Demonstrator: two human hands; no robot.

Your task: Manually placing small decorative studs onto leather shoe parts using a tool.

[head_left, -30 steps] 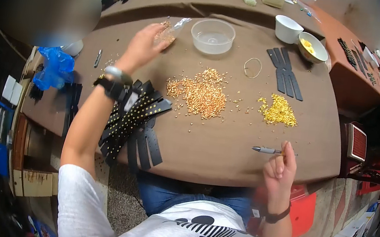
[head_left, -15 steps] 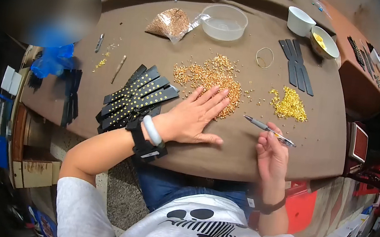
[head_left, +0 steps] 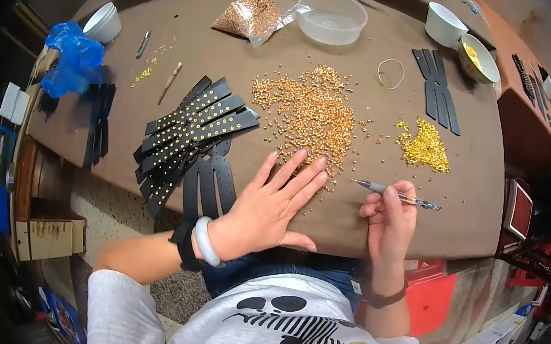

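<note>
My left hand (head_left: 271, 202) is spread with its fingers apart, its fingertips at the near edge of a heap of copper-coloured beads (head_left: 316, 112). Between the fingers and thumb of my right hand (head_left: 392, 219) is a pen (head_left: 398, 194), its tip pointing left above the table. Beyond that hand lies a smaller pile of shiny yellow-gold pieces (head_left: 426, 147). Left of the beads, black slotted strips set with gold studs (head_left: 200, 119) are stacked. A plain black strip piece with small holes (head_left: 208, 181) lies by my left wrist.
A clear plastic tub (head_left: 332, 19) and a bag of copper beads (head_left: 249, 18) stand at the back. White bowls (head_left: 446, 25), a bowl with yellow contents (head_left: 478, 59), black strips (head_left: 437, 92) and a rubber band (head_left: 390, 74) are right. A blue plastic bag (head_left: 74, 61) sits far left.
My left hand has drawn back toward me from the middle of the bead heap, uncovering it. The pen has levelled slightly in my right hand. The blurred shape at upper left is gone.
</note>
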